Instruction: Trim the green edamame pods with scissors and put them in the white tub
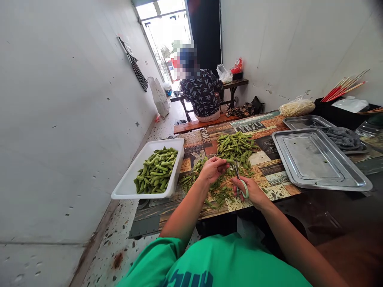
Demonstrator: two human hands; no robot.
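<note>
My left hand [214,169] pinches a green soybean pod [230,161] by one end, above the middle of the table. In my right hand [247,190] is a pair of scissors [245,189] with pale green handles, fingers closed round the grips. The blades point up and away, right at the pod's far end; whether they touch it I cannot tell. Behind both hands lies a heap of pods [236,145]. Snipped bits and stems [221,195] are scattered beneath my hands. To the left, a white plastic tub [125,188] holds a pile of pods [157,169].
Metal trays [317,159] stand at the right, with a grey cloth [344,137] on the rear one. Behind them are a bag of skewers [297,107] and a black box [329,109] with red-tipped sticks. A person [202,93] sits on a bench beyond the table [272,165].
</note>
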